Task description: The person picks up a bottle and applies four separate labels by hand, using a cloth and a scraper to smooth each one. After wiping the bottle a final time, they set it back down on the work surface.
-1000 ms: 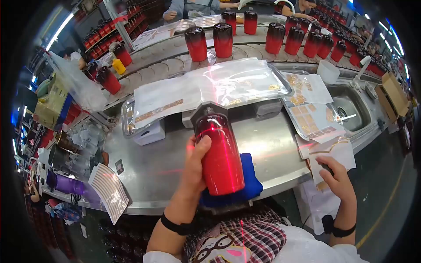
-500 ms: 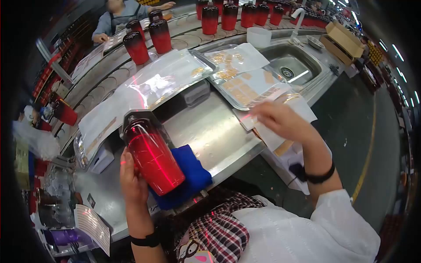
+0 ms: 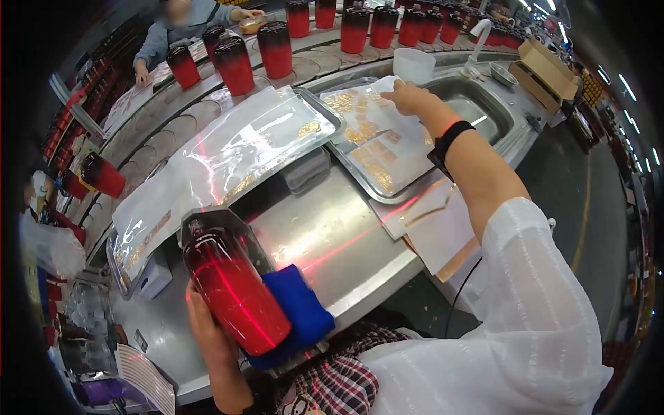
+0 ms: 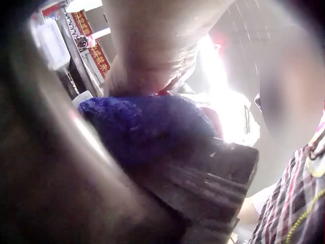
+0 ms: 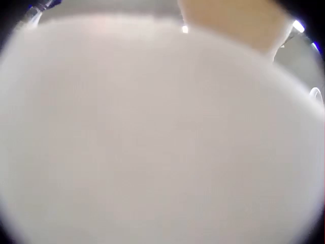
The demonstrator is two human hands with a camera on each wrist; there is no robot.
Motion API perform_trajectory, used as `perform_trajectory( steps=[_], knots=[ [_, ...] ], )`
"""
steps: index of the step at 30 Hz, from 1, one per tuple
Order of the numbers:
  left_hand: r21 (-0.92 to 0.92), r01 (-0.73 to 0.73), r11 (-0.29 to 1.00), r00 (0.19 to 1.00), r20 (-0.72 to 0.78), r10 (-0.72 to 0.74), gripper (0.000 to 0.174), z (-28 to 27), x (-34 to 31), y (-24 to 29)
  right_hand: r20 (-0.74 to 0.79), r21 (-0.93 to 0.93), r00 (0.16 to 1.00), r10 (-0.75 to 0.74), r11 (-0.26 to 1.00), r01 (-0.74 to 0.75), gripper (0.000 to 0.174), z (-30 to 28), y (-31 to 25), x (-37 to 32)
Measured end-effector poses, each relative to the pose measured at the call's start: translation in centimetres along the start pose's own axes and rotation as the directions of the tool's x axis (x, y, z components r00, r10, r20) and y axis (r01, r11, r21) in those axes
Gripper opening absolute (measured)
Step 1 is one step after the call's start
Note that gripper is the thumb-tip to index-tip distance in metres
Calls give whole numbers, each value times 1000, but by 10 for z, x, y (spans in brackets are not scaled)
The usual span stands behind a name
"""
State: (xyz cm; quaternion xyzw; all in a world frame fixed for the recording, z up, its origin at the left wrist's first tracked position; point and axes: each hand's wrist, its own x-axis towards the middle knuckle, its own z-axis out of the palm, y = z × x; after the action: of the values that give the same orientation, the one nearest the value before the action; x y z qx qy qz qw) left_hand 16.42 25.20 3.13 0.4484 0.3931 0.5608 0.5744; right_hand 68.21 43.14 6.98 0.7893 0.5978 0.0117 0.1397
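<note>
My left hand (image 3: 209, 332) holds a glossy red glass bottle (image 3: 238, 290) with a dark shoulder, supporting it along its left side. The bottle lies tilted, neck away from me, over a folded blue cloth (image 3: 297, 304) and against a dark grey cradle (image 3: 220, 216). In the left wrist view the cloth (image 4: 147, 127) sits on a dark block (image 4: 213, 178). My right hand (image 3: 413, 102) reaches to the far side of a white sheet with gold decals (image 3: 353, 128), fingertips at the sheet; whether they pinch anything I cannot tell. A blurred white surface (image 5: 152, 132) fills the right wrist view.
The decal sheet lies on a metal tray (image 3: 377, 194) beside a sink (image 3: 484, 104) and a white tub (image 3: 413, 66). A second sheet-covered tray (image 3: 228, 145) spans the bench. Behind it, red bottles (image 3: 274, 52) stand on a conveyor, with another person (image 3: 166, 38) beyond.
My right hand has moved from the bench's right edge, across the papers, to the far part of the decal tray. The head view has turned right. The left hand still holds the bottle.
</note>
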Motion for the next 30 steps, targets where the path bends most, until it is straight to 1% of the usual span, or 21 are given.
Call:
perform_trajectory(
  steps=[2, 5, 6, 8, 9, 11, 12, 14, 15, 17, 18, 20, 21, 23, 24, 26, 27, 29, 30],
  knots=[
    [14, 12, 1000, 998, -67, -12, 48, 2, -2, -1, -39, -38, 999, -2, 999, 0, 60, 2, -7, 12],
    [24, 24, 999, 990, -137, -20, 48, 9, -5, 1, 139, -201, 990, -8, 979, 36, 42, -9, -4, 21],
    [25, 24, 999, 988, -156, -20, 48, 10, -5, 0, 172, -197, 984, -39, 978, 73, 41, -9, 1, 28],
    [33, 27, 999, 994, -102, -24, 49, 1, -5, -3, 239, -181, 966, -96, 973, 142, 41, -11, 17, 45],
    [40, 30, 999, 997, -71, -27, 49, -1, -5, -4, 190, -150, 975, -118, 978, 148, 40, -6, 23, 53],
    [69, 43, 997, 995, -89, -37, 50, 3, -6, -1, 83, -85, 984, -158, 983, 165, 39, 9, 33, 68],
    [84, 49, 995, 994, -100, -40, 50, 6, -7, 2, 27, -50, 991, -131, 990, 132, 45, 11, 34, 68],
    [208, 17, 978, 997, -83, 0, 50, 8, -7, 9, -84, 27, 994, -77, 997, 79, 58, 17, 32, 70],
    [269, 0, 963, 997, -75, 21, 50, 9, -7, 9, -86, 36, 995, -57, 997, 61, 63, 18, 34, 78],
    [291, 20, 956, 984, -174, 33, 51, 11, -9, 6, -87, 54, 996, -20, 998, 25, 74, 20, 35, 95],
    [298, 30, 954, 975, -220, 38, 51, 12, -9, 4, -82, 43, 996, -31, 998, 34, 73, 19, 36, 102],
    [428, 21, 904, 989, -143, 44, 52, -1, -10, 5, -71, 25, 996, -48, 998, 50, 73, 18, 37, 114],
    [490, 13, 872, 994, -104, 44, 52, -7, -11, 6, -22, 30, 999, -37, 999, 38, 72, 13, 34, 117],
    [443, 24, 896, 994, -109, 27, 53, -11, -15, 4, 74, 40, 997, -15, 999, 12, 69, 2, 28, 123],
    [420, 31, 907, 994, -112, 18, 53, -11, -15, 3, 33, -4, 999, -34, 999, 34, 60, 9, 32, 136],
    [498, 38, 867, 987, -152, 44, 53, -5, -15, 6, -46, -92, 996, -76, 993, 72, 42, 32, 43, 172],
    [533, 42, 845, 984, -171, 59, 53, -3, -14, 6, -124, -59, 989, -78, 996, 71, 35, 33, 41, 170],
    [498, 39, 867, 976, -205, 74, 53, -3, -17, 2, -274, 6, 959, -73, 997, 78, 22, 33, 32, 155],
    [480, 38, 877, 971, -223, 80, 53, -5, -19, 0, -286, -11, 956, -66, 998, 65, 21, 30, 27, 150]
  ],
)
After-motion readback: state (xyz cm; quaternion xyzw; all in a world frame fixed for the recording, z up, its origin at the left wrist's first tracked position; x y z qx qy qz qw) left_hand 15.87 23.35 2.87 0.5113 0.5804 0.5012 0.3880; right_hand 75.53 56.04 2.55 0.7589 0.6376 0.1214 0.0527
